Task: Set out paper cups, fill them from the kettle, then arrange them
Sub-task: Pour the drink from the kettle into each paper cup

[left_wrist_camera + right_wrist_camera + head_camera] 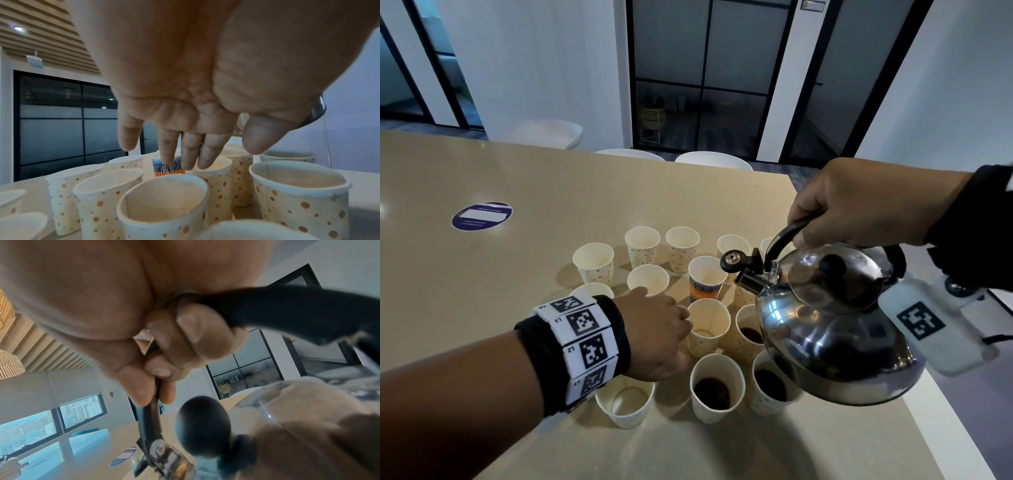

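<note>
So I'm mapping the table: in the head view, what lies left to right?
Purple round sticker → left hand → orange-and-blue patterned cup → kettle, its handle held by the right hand.

Tightly clustered dotted paper cups [647, 280] and the tilted steel kettle [832, 329] crowd the beige table's [465, 274] right end; its left stretch lies open.

Paper cups [709, 330] — about fourteen; kettle [832, 325] — one; chairs [714, 160] — three.
</note>
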Demonstrator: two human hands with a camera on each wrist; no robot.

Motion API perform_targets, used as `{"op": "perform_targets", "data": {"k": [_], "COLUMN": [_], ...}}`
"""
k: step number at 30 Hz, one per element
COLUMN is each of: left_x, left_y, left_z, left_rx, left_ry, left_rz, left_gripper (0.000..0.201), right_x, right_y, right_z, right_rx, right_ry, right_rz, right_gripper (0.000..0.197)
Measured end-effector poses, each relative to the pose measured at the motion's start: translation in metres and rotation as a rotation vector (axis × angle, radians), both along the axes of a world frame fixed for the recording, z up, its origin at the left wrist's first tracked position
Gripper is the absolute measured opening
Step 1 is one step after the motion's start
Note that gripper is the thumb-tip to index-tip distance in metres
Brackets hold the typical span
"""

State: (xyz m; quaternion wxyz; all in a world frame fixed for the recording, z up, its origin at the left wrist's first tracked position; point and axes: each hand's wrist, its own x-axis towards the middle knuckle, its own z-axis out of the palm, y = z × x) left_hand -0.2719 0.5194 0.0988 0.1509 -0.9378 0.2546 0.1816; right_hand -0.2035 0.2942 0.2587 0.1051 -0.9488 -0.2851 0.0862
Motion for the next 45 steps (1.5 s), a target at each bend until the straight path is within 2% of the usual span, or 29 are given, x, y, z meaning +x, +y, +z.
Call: {"op": "perform_targets", "data": {"k": [33,37,42,45], "left_x": [0.009,0.009,0.01,0.016], "left_y": [0.002,0.003,0.003,0.004], "left_z": [-0.007,-0.007,0.001,0.014], "left_rx": [-0.047,-0.046,-0.045,-0.071], "left_ry": [0.003,0.014,0.059,0.037], "left_rz": [0.009,0.015,0.035,0.054], "left_gripper": [0.058,0.059,0.072,0.063], "right_x": [0.005,0.003,0.007,0.014], "right_y": [-0.002,-0.003,-0.01,-0.017], "right_z": [0.002,0.002,0.008,0.017], "right_rx": [-0.036,-0.012,0.069,0.193], "right_ry": [0.004,0.025,0.062,0.119], "right_rz": [0.04,0.019,-0.017,-0.065], "right_gripper": [0.009,0.008,0.008,0.008]}}
